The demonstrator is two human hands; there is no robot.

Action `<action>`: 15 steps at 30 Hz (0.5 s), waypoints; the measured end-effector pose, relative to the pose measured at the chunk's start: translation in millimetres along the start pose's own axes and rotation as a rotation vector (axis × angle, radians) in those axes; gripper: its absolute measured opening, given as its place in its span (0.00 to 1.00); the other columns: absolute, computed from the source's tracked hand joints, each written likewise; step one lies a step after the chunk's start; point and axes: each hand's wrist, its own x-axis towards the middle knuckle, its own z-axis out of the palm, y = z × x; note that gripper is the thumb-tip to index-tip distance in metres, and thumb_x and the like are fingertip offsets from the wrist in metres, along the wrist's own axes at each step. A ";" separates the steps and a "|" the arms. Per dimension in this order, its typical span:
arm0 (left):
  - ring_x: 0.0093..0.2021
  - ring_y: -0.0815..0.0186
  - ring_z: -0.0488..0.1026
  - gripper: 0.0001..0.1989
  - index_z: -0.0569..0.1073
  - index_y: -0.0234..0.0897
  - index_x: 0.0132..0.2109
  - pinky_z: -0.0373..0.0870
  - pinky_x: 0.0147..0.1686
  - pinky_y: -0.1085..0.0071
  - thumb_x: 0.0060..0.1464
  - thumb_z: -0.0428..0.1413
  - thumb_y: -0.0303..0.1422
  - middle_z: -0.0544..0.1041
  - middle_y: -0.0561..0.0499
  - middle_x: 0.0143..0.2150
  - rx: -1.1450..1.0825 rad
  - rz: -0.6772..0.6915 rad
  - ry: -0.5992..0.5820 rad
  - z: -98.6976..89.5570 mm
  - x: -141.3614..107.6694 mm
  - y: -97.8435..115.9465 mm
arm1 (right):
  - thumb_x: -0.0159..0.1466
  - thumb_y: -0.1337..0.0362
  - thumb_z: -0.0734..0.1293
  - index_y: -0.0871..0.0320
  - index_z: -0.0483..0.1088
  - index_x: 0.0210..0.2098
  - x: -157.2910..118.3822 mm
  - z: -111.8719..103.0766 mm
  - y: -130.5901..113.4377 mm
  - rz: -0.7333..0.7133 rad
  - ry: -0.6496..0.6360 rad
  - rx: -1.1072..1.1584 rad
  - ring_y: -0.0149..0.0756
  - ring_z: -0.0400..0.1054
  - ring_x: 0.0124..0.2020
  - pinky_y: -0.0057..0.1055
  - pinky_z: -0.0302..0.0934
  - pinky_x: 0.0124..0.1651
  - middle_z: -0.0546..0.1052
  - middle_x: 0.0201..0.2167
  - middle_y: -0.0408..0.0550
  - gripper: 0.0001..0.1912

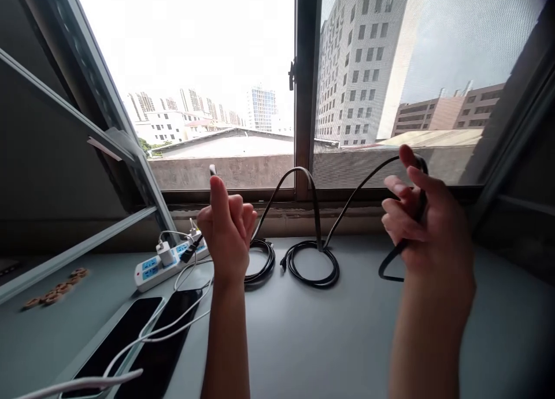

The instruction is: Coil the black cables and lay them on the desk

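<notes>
My left hand is raised above the table, fingers curled in and thumb pointing up. A small grey-and-black tip, perhaps a cable end, shows just beyond the thumb. My right hand is lifted at the right, its fingers bent around a black cable that loops over the index finger and hangs below the palm. That cable runs down to a coiled black cable lying on the table. From the coil another stretch arches up and drops behind my left hand, beside a second black coil.
A white power strip with chargers plugged in sits at the left back. Two dark-screened phones lie front left, crossed by white cables. Small brown pieces lie farther left. Metal frame bars and a window border the table.
</notes>
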 end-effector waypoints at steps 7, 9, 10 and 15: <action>0.08 0.80 0.42 0.38 0.44 0.31 0.10 0.34 0.12 0.74 0.53 0.52 0.50 0.41 0.58 0.07 -0.050 0.207 -0.028 -2.5 -4.7 7.3 | 0.57 0.55 0.65 0.45 0.68 0.49 -0.4 1.2 9.0 0.107 -0.168 -0.270 0.20 0.53 0.15 0.21 0.30 0.08 0.72 0.44 0.47 0.20; 0.08 0.80 0.42 0.37 0.44 0.31 0.10 0.34 0.12 0.74 0.55 0.50 0.49 0.41 0.58 0.07 -0.063 0.230 -0.093 -3.9 -7.8 11.3 | 0.59 0.49 0.62 0.50 0.69 0.51 0.0 6.1 15.3 0.159 -0.220 -0.384 0.22 0.58 0.17 0.21 0.33 0.09 0.72 0.45 0.51 0.23; 0.08 0.80 0.42 0.37 0.44 0.31 0.10 0.35 0.12 0.74 0.56 0.49 0.49 0.41 0.57 0.07 -0.069 0.232 -0.145 -4.5 -9.3 12.8 | 0.59 0.46 0.60 0.53 0.70 0.49 0.1 9.1 18.3 0.199 -0.263 -0.420 0.22 0.57 0.17 0.22 0.34 0.10 0.73 0.42 0.52 0.25; 0.09 0.80 0.41 0.34 0.45 0.32 0.12 0.37 0.12 0.74 0.61 0.43 0.45 0.43 0.58 0.08 -0.052 0.177 -0.516 -1.8 -18.2 11.3 | 0.58 0.39 0.56 0.56 0.76 0.40 -4.9 29.4 28.8 0.270 -0.450 -0.445 0.23 0.51 0.16 0.22 0.35 0.12 0.73 0.28 0.48 0.31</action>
